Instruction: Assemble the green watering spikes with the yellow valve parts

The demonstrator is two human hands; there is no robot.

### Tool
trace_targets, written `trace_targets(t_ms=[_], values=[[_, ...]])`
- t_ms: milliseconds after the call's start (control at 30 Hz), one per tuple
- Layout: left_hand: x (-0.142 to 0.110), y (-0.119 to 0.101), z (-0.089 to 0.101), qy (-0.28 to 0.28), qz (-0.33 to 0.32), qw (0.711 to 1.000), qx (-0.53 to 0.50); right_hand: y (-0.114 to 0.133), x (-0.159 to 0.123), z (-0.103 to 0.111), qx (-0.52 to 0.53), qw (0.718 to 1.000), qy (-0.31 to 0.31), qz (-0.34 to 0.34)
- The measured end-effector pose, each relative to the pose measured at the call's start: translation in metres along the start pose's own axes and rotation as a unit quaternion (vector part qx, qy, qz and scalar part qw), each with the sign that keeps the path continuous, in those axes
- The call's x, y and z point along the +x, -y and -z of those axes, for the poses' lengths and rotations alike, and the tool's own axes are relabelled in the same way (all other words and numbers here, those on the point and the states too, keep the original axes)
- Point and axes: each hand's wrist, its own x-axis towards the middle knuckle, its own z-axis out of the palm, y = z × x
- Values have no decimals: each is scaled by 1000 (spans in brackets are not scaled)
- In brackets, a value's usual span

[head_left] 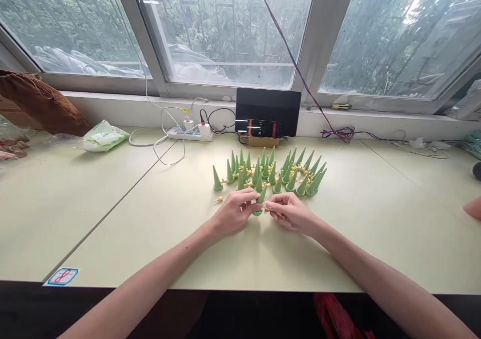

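My left hand [236, 210] is closed around a green plastic cone [262, 195], which leans slightly to the right. Close beside it, my right hand [288, 210] pinches a small pale-yellow fitting [266, 205] against the cone's side; the fingers cover most of the fitting. Just beyond both hands stand several more green cones [278, 185], upright, with small yellow fittings [248, 184] at their bases and between them. A loose yellow fitting [218, 199] lies to the left of the group, near my left hand.
A dark tablet [267, 103] leans at the back, with a phone [261, 128] showing a timer before it. A power strip [191, 134] with cables and a green-white packet [105, 136] sit back left. Bundled wires [340, 133] lie back right. A person's fingertip [472, 208] shows at right.
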Motion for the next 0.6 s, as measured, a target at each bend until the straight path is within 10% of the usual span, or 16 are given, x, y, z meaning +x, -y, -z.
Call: trace_targets(t_ms=[233,400,600], values=[[1,-1,1,-11,37,999,-8,-2,1,-6,-130,987,-64,71],[4,-6,6,2,125,988,-86,-6,0,-9,-366,882,-147,256],[4,-8,11,4,178,970,-168,-9,1,-4,-406,844,-152,316]])
